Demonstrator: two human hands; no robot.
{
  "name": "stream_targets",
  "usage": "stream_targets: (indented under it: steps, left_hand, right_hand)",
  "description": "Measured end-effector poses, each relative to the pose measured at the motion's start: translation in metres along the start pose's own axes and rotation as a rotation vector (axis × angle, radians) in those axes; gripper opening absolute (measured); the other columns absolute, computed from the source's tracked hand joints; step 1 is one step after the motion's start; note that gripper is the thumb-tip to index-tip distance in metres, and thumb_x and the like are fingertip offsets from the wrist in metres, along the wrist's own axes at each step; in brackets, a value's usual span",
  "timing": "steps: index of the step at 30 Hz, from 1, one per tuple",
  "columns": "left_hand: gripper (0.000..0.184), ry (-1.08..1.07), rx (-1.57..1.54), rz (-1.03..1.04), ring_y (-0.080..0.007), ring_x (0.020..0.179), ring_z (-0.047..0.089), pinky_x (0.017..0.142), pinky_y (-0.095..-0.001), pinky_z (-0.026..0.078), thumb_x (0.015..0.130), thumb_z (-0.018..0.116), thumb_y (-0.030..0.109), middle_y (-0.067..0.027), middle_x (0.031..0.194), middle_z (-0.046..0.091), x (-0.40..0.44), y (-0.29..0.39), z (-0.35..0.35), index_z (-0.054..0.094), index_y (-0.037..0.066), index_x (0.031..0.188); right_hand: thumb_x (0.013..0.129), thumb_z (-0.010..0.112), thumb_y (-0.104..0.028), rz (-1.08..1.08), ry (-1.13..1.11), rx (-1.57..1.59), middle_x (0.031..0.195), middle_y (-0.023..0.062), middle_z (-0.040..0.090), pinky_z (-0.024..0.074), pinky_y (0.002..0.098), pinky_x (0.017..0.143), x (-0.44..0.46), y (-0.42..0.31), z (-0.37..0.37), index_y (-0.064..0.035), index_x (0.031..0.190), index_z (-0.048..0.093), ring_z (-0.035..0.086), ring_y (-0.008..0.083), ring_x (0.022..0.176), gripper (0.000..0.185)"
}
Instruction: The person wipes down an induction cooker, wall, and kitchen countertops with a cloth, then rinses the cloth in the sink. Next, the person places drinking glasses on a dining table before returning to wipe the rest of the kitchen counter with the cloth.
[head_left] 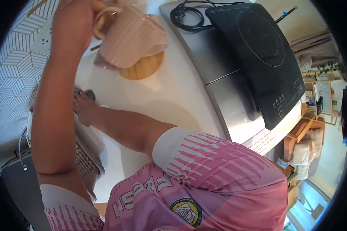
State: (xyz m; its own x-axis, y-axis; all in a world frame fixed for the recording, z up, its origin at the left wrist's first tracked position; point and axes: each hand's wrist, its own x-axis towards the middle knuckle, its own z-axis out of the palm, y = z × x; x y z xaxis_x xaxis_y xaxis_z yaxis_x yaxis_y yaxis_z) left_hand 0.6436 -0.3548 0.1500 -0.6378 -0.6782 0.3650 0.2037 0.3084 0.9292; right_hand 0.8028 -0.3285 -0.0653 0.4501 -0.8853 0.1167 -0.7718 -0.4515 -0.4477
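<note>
My left hand [71, 29] reaches to the top edge of the view, closed around the upper part of a wooden mug stand [142, 69]; its fingers are partly cut off. Several pale pink ribbed mugs [133, 36] hang on the stand and hide most of it. Only the stand's round base shows below them, tilted over the white counter [142, 98]. My right hand [85, 109] reaches across to the left, pressed low on the counter. Beneath its fingers is a small dark grey bunched cloth [89, 94], partly covered.
A black induction cooktop [260, 42] rests on a steel surface [219, 73], its cord [187, 17] coiled beside it. A sink edge with a grey slotted rack [86, 163] and a curved metal faucet [24, 146] lies at left. Patterned tiles [17, 73] line the wall.
</note>
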Motion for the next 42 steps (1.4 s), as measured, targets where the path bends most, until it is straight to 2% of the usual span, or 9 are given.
stream_targets:
  steps: [2,8,10,12,18,26,34,37,42]
  left_hand:
    - [0.013,0.298,0.010,-0.031,-0.0095,0.072,0.046,0.068,-0.0239,0.043,0.097,0.046,0.021,-0.0013,0.081,0.047,0.007,-0.007,0.018,0.047,0.010,0.089]
    - [0.018,0.033,0.300,-0.046,-0.0158,0.091,0.053,0.083,-0.0286,0.044,0.096,0.047,0.017,-0.0061,0.099,0.055,-0.006,0.004,-0.022,0.048,0.007,0.111]
    - [0.055,-0.095,1.012,-0.137,-0.0225,0.120,0.049,0.102,-0.0345,0.037,0.090,0.059,0.024,-0.0200,0.131,0.049,-0.027,0.034,-0.031,0.036,0.012,0.139]
    - [0.035,-0.085,1.063,-0.212,-0.0195,0.095,0.054,0.089,-0.0343,0.044,0.089,0.060,0.024,-0.0089,0.102,0.056,-0.081,0.060,-0.046,0.053,-0.001,0.112]
    - [0.042,-0.652,0.080,-0.898,-0.0159,0.087,0.060,0.076,-0.0289,0.049,0.090,0.061,0.032,-0.0111,0.105,0.060,-0.273,0.143,-0.062,0.057,-0.003,0.113]
    - [0.042,0.263,-0.698,-1.115,-0.0126,0.069,0.058,0.051,-0.0217,0.043,0.094,0.054,0.032,-0.0122,0.101,0.061,-0.436,0.078,-0.024,0.054,-0.002,0.119]
    - [0.039,0.881,-0.123,-1.370,-0.0122,0.060,0.057,0.050,-0.0225,0.048,0.090,0.041,0.014,-0.0096,0.090,0.063,-0.544,0.076,-0.077,0.049,0.001,0.126]
    - [0.046,1.607,-0.242,-0.701,-0.0175,0.084,0.062,0.070,-0.0278,0.054,0.092,0.051,0.031,-0.0129,0.111,0.059,-0.641,0.032,-0.142,0.045,0.007,0.130]
    - [0.047,1.357,-0.525,-0.283,-0.0255,0.112,0.054,0.091,-0.0433,0.048,0.090,0.055,0.034,-0.0094,0.124,0.054,-0.650,0.001,-0.189,0.044,0.013,0.131]
  right_hand:
    - [0.085,0.046,-0.028,-0.035,0.043,0.075,0.151,0.0167,0.024,0.0118,0.0455,0.114,0.006,0.003,0.014,-0.0034,0.143,0.032,0.020,0.0305,0.140,0.065]
    - [0.079,0.057,-0.012,-0.132,0.085,0.595,0.123,0.0117,0.058,0.0430,0.0384,0.095,0.019,0.028,0.006,-0.0081,0.122,0.058,0.057,0.0269,0.111,0.043]
    - [0.078,0.055,-0.006,-0.014,0.174,0.890,0.119,0.0139,0.060,0.0459,0.0371,0.090,-0.006,0.037,-0.027,-0.0071,0.117,0.060,0.059,0.0308,0.105,0.039]
    - [0.077,0.053,-0.005,0.017,0.410,0.822,0.118,0.0139,0.060,0.0443,0.0379,0.091,-0.028,0.040,-0.053,-0.0047,0.115,0.059,0.057,0.0312,0.109,0.038]
    - [0.088,0.048,-0.021,0.359,0.204,0.044,0.143,0.0218,0.033,0.0253,0.0446,0.108,-0.122,0.025,-0.080,0.0020,0.136,0.038,0.031,0.0350,0.133,0.054]
    - [0.095,0.035,-0.036,0.418,0.280,-0.212,0.151,0.0201,0.022,0.0124,0.0444,0.114,-0.056,0.068,-0.032,0.0031,0.142,0.029,0.018,0.0331,0.140,0.061]
    - [0.097,0.036,-0.029,-0.065,0.123,-0.193,0.147,0.0082,0.035,0.0286,0.0385,0.110,0.065,0.071,-0.013,-0.0089,0.141,0.036,0.037,0.0268,0.131,0.048]
    - [0.099,0.028,-0.036,-0.171,-0.048,-0.194,0.150,0.0015,0.030,0.0222,0.0373,0.114,0.091,0.048,-0.011,-0.0138,0.143,0.033,0.029,0.0220,0.137,0.050]
    - [0.099,0.027,-0.037,-0.215,-0.137,-0.348,0.151,0.0017,0.029,0.0171,0.0517,0.113,0.086,0.009,-0.011,-0.0174,0.144,0.032,0.021,0.0239,0.140,0.049]
